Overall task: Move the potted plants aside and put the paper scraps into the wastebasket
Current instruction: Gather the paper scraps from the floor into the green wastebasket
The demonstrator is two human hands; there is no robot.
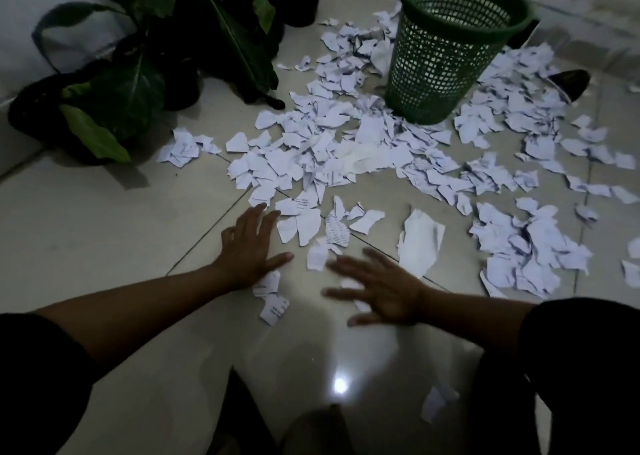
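Torn white paper scraps (367, 149) lie spread over the tiled floor, thickest in the middle and at the right. A green mesh wastebasket (446, 49) stands upright among them at the back. Several potted plants (138, 73) with dark leaves are grouped at the back left by the wall. My left hand (251, 246) lies flat on the floor with fingers spread, touching the near edge of the scraps. My right hand (377, 288) is spread flat too, with a few scraps under and beside it. Neither hand holds anything.
A dark shoe-like object (571, 82) lies half under scraps right of the wastebasket. A single scrap (437, 402) lies close to my right knee. A lamp glare shows on the bare tiles (104, 232) in front of me. The wall runs along the back.
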